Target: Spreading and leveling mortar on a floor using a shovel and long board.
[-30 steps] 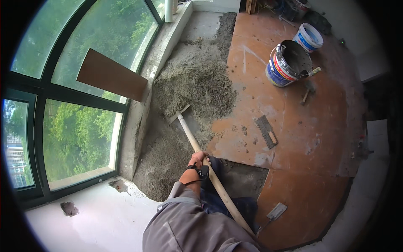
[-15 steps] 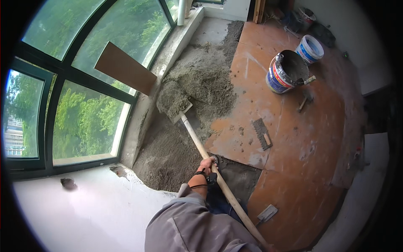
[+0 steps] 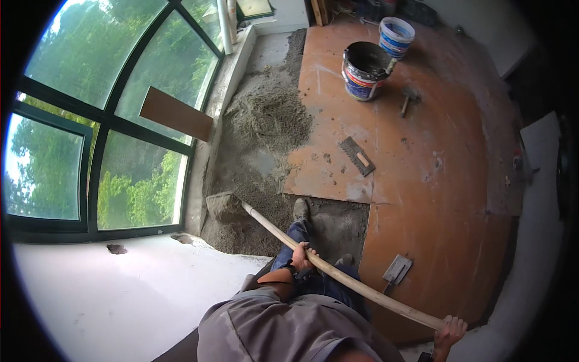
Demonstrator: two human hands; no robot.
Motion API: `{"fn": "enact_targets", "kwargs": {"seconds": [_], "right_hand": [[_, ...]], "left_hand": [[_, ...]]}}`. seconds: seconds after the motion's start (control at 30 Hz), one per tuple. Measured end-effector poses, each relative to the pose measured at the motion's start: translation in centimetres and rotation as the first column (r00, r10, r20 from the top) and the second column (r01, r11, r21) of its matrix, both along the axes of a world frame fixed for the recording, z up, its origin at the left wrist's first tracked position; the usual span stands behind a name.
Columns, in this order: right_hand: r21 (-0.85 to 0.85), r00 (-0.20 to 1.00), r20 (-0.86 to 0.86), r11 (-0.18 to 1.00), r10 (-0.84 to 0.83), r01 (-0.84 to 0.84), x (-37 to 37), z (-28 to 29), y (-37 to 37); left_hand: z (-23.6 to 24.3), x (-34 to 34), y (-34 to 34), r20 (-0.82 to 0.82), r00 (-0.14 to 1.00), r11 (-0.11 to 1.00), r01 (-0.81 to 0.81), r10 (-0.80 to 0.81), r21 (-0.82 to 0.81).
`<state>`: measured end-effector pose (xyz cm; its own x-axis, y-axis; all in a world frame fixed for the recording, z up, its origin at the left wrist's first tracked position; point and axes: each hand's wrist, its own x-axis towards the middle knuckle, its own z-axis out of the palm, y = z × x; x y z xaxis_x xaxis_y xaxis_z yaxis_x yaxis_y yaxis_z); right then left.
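Note:
A shovel point(image 3: 274, 228) with a long wooden handle slants across the view, its blade at the lower left end. A heap of grey mortar point(image 3: 226, 207) covers the blade, close to the window wall. My left hand point(image 3: 301, 256) is closed round the middle of the handle, in front of my legs. At the far lower right, my right hand point(image 3: 450, 330) grips the handle's end. Beyond the blade lies a larger pile of damp grey mortar point(image 3: 265, 117). One of my shoes point(image 3: 301, 209) stands on the floor beside the handle.
Orange-brown boards point(image 3: 440, 241) cover the floor on the right. On them are a notched trowel point(image 3: 357, 155), a flat trowel point(image 3: 398, 269), a hammer point(image 3: 408, 101), a dark-rimmed bucket point(image 3: 363, 87) and a white-blue bucket point(image 3: 396, 39). A brown plank point(image 3: 176, 113) leans by the window.
The shovel blade has moved from the big pile nearer to me, now loaded with mortar. The handle lies flatter across the view. My right hand has come clearly into sight.

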<state>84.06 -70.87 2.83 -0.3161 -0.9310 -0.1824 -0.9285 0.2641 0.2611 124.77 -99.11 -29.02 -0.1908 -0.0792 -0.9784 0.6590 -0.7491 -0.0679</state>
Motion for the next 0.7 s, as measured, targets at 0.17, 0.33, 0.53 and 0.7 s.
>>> {"fn": "enact_targets", "kwargs": {"seconds": [0.17, 0.33, 0.53, 0.7], "right_hand": [[-0.219, 1.000, -0.015, 0.976, -0.020, 0.016, -0.1, 0.8, 2.6], [-0.133, 0.996, 0.008, 0.987, 0.091, -0.090, -2.2, 3.7, 2.0], [0.302, 0.900, 0.363, 0.944, -0.242, 0.132, 6.5, 11.5, -14.9], [0.360, 0.983, 0.014, 0.918, -0.181, 0.164, 7.7, 13.1, -29.5]], "left_hand": [[3.6, -2.6, 0.8, 0.093, 0.995, 0.999, 0.024, -0.028, 0.035], [7.4, -5.1, -3.9, -0.071, 0.997, 0.993, -0.020, 0.012, -0.112], [0.3, -6.9, -14.2, -0.017, 0.995, 0.991, 0.094, -0.096, -0.095], [-3.2, -7.7, -21.0, -0.123, 0.992, 1.000, 0.013, -0.013, -0.001]]}}
